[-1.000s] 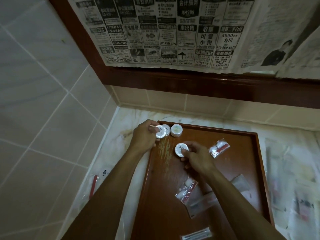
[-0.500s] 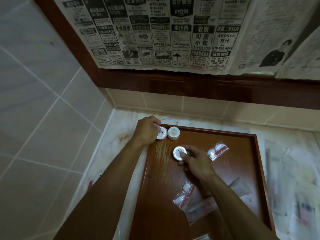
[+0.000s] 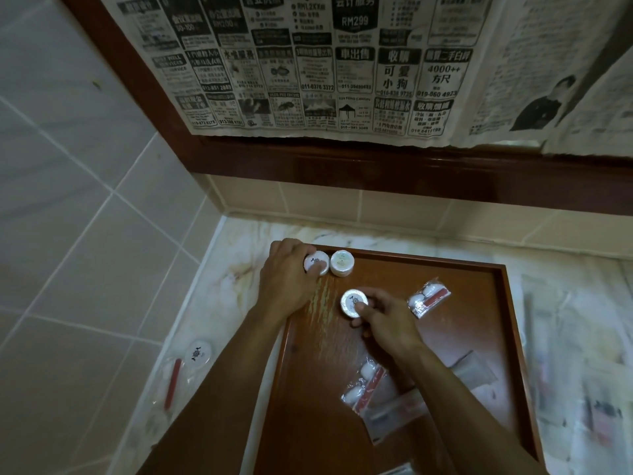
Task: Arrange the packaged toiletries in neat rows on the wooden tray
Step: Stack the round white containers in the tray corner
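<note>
Both forearms extend forward, bare. Left hand, palm down, fingers curled in a closed grip at the far left. Right hand, palm down, thumb and fingertips pinched together.

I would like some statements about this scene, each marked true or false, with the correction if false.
1. The left hand holds a round white puck at the far left corner of the brown wooden tray. True.
2. The right hand is empty. False: its fingers hold another round white container.
3. A clear packet with white pieces and a red stick lies on the tray right of the right hand. True.
4. All toiletries are on the tray. False: a round white soap lies on the marble counter.
</note>
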